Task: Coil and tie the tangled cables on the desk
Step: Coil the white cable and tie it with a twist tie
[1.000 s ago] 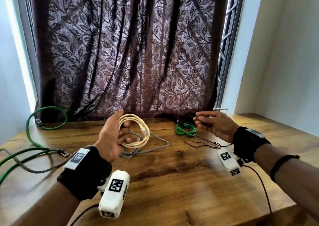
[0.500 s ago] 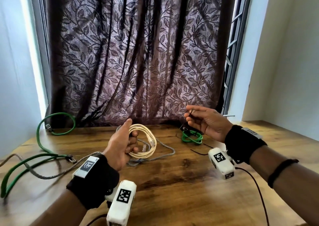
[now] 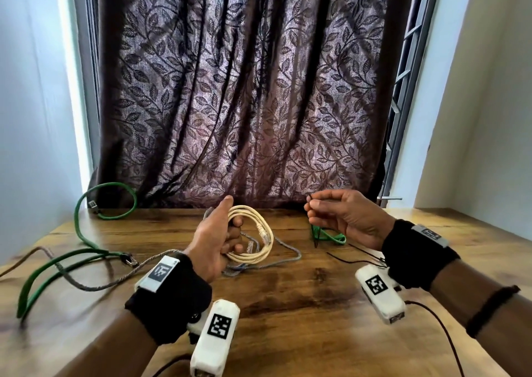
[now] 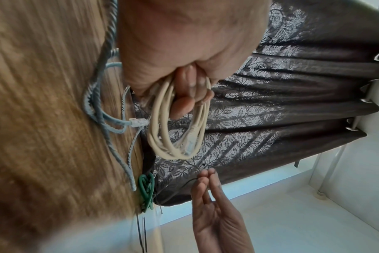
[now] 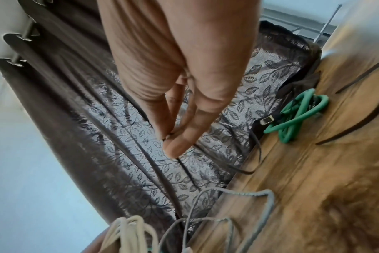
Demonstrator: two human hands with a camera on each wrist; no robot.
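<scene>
A room in a home, by the look of it: a wooden surface (image 3: 288, 304) stands against a window hung with a dark leaf-patterned curtain (image 3: 244, 88) on eyelets, a metal window grille (image 3: 403, 74) at the right, plain pale walls (image 3: 489, 117) either side.

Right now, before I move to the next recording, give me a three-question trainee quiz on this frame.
1. True or false: the cream cable coil lies flat on the desk.
2. What does the right hand pinch? A) green cable B) thin black tie C) grey cable
3. Fill in: a small green cable bundle lies near the ____ hand.

Key: 1. False, the left hand holds it in its grip above the desk. 2. B, the thin black tie. 3. Right.
</scene>
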